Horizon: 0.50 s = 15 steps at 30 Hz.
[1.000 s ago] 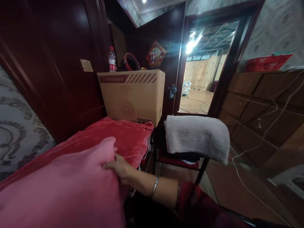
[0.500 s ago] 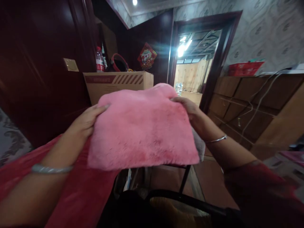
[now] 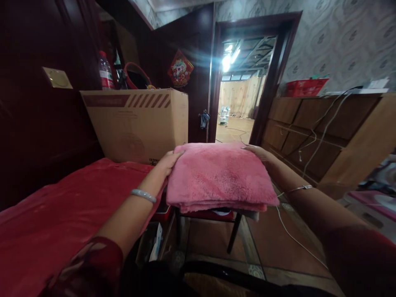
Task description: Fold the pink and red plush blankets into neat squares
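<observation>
**Folded pink cloth (image 3: 221, 175) gripped at both sides**

L hand (image 3: 169, 161), w/ pale bangle (image 3: 144, 195) at the wrist, grips the cloth's left edge; R hand (image 3: 259, 153), w/ thin silver bracelet (image 3: 301, 188), grips its far right corner. Other fingers mostly hidden, so exact hold can't be told. Cloth lies approx. level over a dark-legged chair (image 3: 235, 234), grey cloth (image 3: 253, 215) poking out below. At left, a red blanket (image 3: 71, 198); beyond, a cardboard box (image 3: 136, 119) w/ red-capped bottle (image 3: 106, 74) on top. Opp. side: wooden drawers (image 3: 331, 119) under red basket (image 3: 306, 87). Farthest, thru doorway (image 3: 274, 78): small fan (image 3: 224, 115).
</observation>
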Each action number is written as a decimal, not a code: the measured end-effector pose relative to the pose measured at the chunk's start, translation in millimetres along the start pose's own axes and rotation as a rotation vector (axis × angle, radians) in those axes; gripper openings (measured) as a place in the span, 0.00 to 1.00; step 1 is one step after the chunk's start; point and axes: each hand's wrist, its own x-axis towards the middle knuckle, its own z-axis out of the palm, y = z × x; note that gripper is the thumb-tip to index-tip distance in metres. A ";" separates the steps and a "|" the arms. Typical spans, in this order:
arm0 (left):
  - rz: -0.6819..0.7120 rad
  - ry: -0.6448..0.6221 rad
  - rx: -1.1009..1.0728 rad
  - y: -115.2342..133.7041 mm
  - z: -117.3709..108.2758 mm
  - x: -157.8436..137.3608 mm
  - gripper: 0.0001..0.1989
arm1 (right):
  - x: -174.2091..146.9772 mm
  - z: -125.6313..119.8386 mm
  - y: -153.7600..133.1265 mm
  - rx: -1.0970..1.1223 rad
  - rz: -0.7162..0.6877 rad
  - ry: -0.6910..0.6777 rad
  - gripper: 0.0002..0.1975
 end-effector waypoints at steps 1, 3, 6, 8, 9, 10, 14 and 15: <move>-0.006 0.017 0.006 0.3 -0.4 2.9 0.14 | 2.7 0.7 1.9 0.012 0.047 0.004 0.06; -0.016 0.042 0.010 4.6 -0.5 7.8 0.15 | 7.8 0.9 1.9 0.038 0.121 0.037 0.10; -0.021 0.040 -0.026 13.5 1.3 10.0 0.16 | 11.6 -4.8 -2.3 0.035 0.083 0.110 0.17; -0.002 0.021 -0.067 17.8 3.6 7.5 0.14 | 11.0 -12.8 -6.0 0.010 0.010 0.120 0.20; 0.024 0.006 -0.085 18.9 5.1 5.4 0.13 | 9.7 -17.3 -7.7 -0.004 -0.022 0.126 0.22; 0.052 -0.015 -0.095 19.2 6.9 3.2 0.13 | 7.6 -21.5 -9.2 -0.019 -0.046 0.135 0.23; 0.074 -0.068 -0.016 14.7 16.2 -3.0 0.14 | -8.2 -30.3 -7.5 -0.079 -0.025 0.152 0.25; 0.063 -0.062 0.020 13.4 18.2 -3.1 0.13 | -12.9 -30.2 -4.9 -0.084 -0.003 0.143 0.24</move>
